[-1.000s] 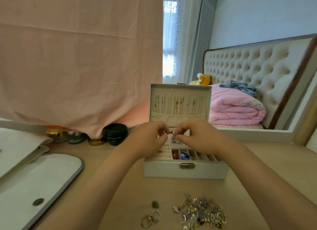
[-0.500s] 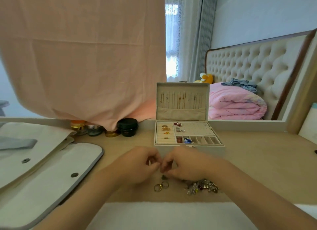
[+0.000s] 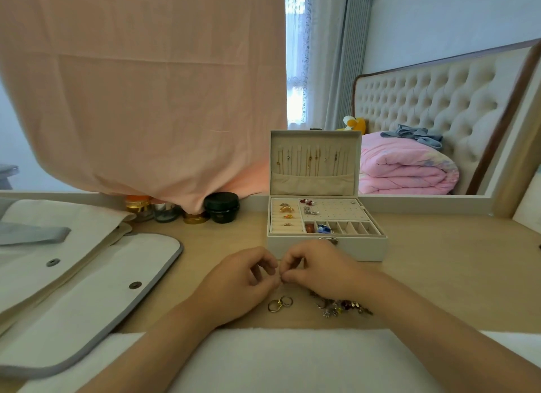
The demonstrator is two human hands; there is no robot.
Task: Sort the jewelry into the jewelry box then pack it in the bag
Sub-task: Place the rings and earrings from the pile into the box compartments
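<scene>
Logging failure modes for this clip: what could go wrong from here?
1. The left hand and right hand seem to pinch a small piece that is too tiny to make out. If the grip slips, it may drop among the loose rings and be hard to find.
2. The right wrist sits just beside the jewelry pile. Reaching for the jewelry box could sweep pieces across the table.
3. The box's front compartments are narrow, so the piece could land in the wrong one.

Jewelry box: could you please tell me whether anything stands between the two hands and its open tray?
Nothing visible does. The left hand and right hand pinch a small piece just before the jewelry box; its lid stands up, and only its low front wall lies between.
</scene>
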